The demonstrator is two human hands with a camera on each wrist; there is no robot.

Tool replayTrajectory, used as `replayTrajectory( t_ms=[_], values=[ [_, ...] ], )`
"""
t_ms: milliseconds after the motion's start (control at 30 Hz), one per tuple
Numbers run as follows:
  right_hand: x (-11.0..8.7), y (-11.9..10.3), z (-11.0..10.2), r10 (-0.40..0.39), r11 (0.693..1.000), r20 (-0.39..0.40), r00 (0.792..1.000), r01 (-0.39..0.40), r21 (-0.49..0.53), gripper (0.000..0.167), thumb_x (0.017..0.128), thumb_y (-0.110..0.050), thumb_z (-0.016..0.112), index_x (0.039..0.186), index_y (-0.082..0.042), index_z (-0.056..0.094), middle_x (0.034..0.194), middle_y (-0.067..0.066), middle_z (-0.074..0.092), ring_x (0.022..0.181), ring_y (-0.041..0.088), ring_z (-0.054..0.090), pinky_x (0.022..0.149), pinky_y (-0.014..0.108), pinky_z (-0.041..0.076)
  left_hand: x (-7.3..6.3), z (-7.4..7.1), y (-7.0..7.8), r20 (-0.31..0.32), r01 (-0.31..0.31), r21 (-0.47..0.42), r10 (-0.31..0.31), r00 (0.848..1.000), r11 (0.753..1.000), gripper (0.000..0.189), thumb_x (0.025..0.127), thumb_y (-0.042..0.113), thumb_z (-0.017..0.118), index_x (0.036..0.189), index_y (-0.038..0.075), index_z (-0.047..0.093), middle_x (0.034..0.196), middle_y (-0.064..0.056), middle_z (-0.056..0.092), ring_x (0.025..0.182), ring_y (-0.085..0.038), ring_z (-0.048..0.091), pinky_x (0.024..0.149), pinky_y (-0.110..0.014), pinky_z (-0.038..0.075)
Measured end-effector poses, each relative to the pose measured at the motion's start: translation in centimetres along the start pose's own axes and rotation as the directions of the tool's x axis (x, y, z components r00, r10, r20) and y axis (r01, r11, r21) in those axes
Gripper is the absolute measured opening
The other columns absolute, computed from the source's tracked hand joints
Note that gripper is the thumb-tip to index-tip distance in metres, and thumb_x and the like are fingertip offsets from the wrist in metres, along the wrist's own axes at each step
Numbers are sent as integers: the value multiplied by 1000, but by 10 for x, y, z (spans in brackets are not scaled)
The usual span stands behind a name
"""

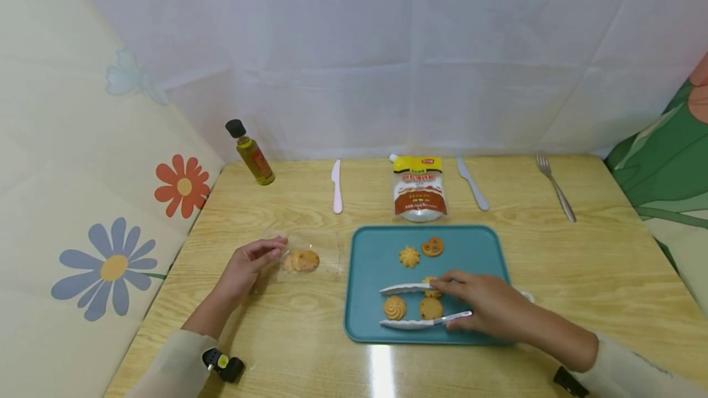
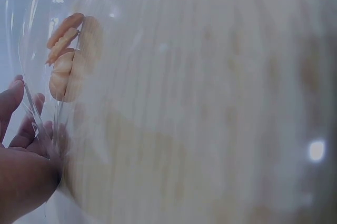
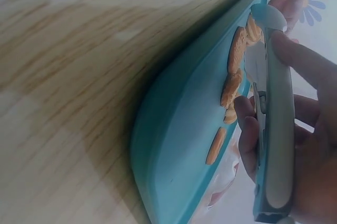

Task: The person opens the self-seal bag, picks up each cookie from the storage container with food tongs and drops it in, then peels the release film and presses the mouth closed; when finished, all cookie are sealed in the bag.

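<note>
My left hand (image 1: 249,266) pinches the edge of a clear plastic bag (image 1: 329,250) lying on the table. A few cookies (image 1: 306,260) show inside it, and the left wrist view shows them through the film. White-tipped tongs (image 1: 406,288) are gripped in my right hand (image 1: 489,303), their arms spread apart over a blue tray (image 1: 367,263). Between those arms lie a swirled cookie (image 1: 394,308) and a round cookie (image 1: 431,309). A flower-shaped cookie (image 1: 430,293) is partly hidden by the upper arm. Farther back on the tray sit another flower-shaped cookie (image 1: 409,257) and a pretzel (image 1: 432,247).
Behind the tray lies a yellow, white and red-brown pouch (image 1: 419,189). A pink knife (image 1: 337,187) and a grey knife (image 1: 472,183) flank it. An oil bottle (image 1: 255,158) stands back left, and a fork (image 1: 555,188) lies back right.
</note>
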State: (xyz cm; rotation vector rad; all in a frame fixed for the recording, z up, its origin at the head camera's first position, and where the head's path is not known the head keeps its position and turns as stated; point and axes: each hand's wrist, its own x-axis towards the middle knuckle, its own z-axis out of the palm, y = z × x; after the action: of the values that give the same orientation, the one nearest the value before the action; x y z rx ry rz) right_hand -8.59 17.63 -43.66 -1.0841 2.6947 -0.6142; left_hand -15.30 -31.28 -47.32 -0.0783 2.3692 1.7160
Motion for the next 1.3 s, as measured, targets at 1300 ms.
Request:
replayTrajectory(
  t_ms=[1300],
  values=[
    [1, 4, 0, 6, 999, -19, 1000, -5, 48, 62, 87, -36, 83, 141, -14, 65, 127, -2, 67, 103, 14, 67, 80, 39, 57, -1, 2, -1, -5, -52, -11, 52, 999, 999, 40, 104, 22, 63, 132, -7, 64, 135, 8, 67, 130, 5, 48, 100, -10, 45]
  ],
)
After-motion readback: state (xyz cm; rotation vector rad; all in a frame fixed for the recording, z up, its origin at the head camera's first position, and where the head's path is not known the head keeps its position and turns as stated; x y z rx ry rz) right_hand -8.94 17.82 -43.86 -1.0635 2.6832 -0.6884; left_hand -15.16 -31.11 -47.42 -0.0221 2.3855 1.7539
